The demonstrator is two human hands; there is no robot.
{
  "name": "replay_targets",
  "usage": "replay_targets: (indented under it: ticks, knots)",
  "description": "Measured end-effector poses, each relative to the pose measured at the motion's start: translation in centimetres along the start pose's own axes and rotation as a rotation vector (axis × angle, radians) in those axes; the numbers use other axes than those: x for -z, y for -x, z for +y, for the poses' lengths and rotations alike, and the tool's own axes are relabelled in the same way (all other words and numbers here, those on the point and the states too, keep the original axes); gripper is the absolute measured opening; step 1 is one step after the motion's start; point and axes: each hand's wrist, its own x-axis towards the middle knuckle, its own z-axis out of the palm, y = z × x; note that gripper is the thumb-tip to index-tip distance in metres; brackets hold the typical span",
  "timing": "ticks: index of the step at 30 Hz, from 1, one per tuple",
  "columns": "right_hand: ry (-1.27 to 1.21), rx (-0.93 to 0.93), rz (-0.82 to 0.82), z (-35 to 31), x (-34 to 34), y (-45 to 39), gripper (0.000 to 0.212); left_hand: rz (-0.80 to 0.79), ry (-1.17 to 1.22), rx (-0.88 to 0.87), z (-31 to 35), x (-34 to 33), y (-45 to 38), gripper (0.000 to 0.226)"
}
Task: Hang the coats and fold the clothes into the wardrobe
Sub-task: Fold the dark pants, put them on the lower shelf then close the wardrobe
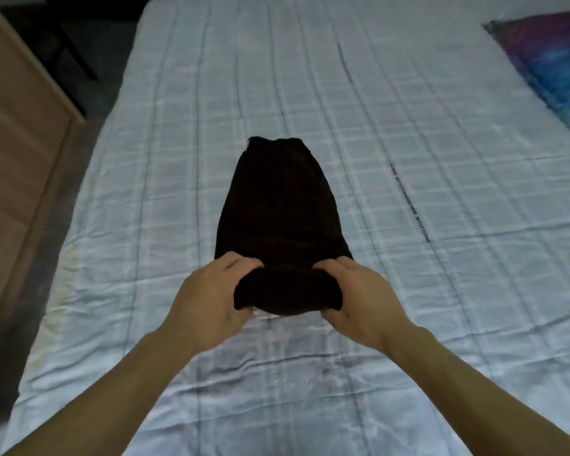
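- As the two forearms entered from the bottom of the frame, both hands met at the near end of the black garment (277, 209), just below centre.
- Left hand (208, 299) gripped the left end of the rolled near edge, fingers curled over it and thumb beneath.
- Right hand (359, 302) gripped the right end of that same roll in like fashion; neither hand was free.
- Garment lay lengthwise on the bed (408, 373), its near edge turned up into a thick fold and its far end narrowing toward the middle of the frame.
- Judged step: folding or rolling the garment from the near end; hanging and stowing not yet begun for this item.
- Next move, in my judgement, called for carrying the fold forward evenly, both ends kept level, so the bundle stayed square.
- Open sheet surrounded the garment on all sides, giving ample room ahead and to either side.
- Left edge of the bed ran up the left of the frame, with dark floor beyond it.
- Wooden furniture panel (17, 153) stood at upper left, apart from the bed; whether it was the wardrobe could not be told.
- Coloured pillow (553, 67) lay at upper right, well apart from the work.
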Motion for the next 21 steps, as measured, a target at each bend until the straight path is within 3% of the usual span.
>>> replay_targets:
  ticks: [6,12,15,17,19,21]
  knots:
    - [-0.279,-0.034,0.221,-0.1,6.5,-7.0,0.045,0.267,0.282,0.152,-0.9,5.0,-6.7,0.056]
    - [-0.383,-0.138,0.344,0.5,9.5,-15.9,0.036,0.382,0.444,0.239,-3.7,6.8,-15.6,0.049]
    - [-0.410,-0.194,0.369,1.3,10.0,-20.4,0.030,0.365,0.439,0.273,-6.0,6.5,-20.0,0.050]
    - [-0.403,-0.228,0.393,1.8,9.5,-23.4,0.028,0.404,0.189,0.254,-7.2,5.9,-22.1,0.050]
    - [-0.395,-0.261,0.417,2.2,8.7,-25.9,0.024,0.470,-0.194,0.066,-7.1,4.5,-23.4,0.042]
    - [-0.374,-0.280,0.432,2.8,7.7,-27.9,0.022,0.371,-0.305,-0.089,-6.3,2.3,-23.8,0.045]
